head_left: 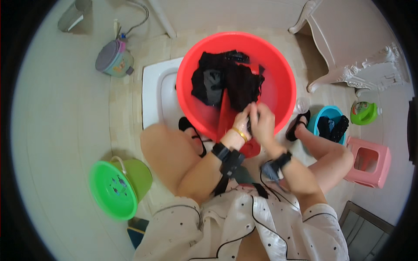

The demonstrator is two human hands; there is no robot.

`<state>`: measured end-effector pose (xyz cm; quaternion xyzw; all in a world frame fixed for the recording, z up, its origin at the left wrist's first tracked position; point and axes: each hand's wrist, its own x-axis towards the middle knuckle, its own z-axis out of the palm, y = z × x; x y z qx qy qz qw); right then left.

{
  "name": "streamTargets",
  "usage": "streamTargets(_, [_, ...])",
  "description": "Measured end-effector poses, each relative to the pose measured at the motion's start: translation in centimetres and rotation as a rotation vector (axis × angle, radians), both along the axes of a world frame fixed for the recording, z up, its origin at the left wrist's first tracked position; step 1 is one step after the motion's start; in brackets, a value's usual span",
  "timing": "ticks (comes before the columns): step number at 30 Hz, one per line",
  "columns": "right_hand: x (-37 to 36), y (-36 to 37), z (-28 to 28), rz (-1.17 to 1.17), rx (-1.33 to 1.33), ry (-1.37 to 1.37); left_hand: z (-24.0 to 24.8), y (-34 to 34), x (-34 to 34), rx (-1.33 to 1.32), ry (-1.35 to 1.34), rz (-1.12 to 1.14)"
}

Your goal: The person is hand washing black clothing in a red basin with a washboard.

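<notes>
A big red basin (187, 95) stands in front of me with cloudy water in it. Black wet clothing (244, 85) lies bunched in it, partly over a red washboard (224, 115) that slants toward me. At the near rim, my left hand (241, 125) and my right hand (263, 124) are close together. Both are closed on the near end of the black garment, a dark bit of which shows between them. Wet suds seem to cling to the left hand. A dark grey patch of cloth (213, 87) shows at the left of the pile.
A white squat toilet (152, 93) is partly under the basin's left side. Left stand a green bucket (109, 187) and a lidded bin (117, 58). To the right are a blue bucket (320, 119) of dark clothes, a green detergent bottle (363, 113), a pink stool (381, 165) and a white carved cabinet (348, 39).
</notes>
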<state>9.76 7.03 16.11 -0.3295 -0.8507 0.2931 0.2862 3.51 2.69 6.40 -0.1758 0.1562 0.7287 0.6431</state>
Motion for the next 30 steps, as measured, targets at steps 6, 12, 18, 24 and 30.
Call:
streamTargets(6, [2.4,6.5,-4.6,-0.003,-0.125,-0.382,1.5,0.9,0.7,-0.161,0.176,0.016])
streamTargets(12, [4.7,4.2,-2.9,0.481,-0.369,-0.186,0.5,-0.1,0.6,-0.193,0.093,-0.16])
streamTargets(18, [4.2,4.2,-3.0,0.489,-0.267,-0.019,-0.7,-0.1,0.4,-0.336,0.245,-0.162])
streamTargets(24, [3.9,-1.1,5.4,0.534,-0.391,0.134,1.2,-0.2,-2.8,0.131,0.215,-0.112])
streamTargets(30, [1.8,1.8,-0.4,0.05,-0.208,0.097,1.9,-0.3,-0.1,-0.069,0.11,-0.027])
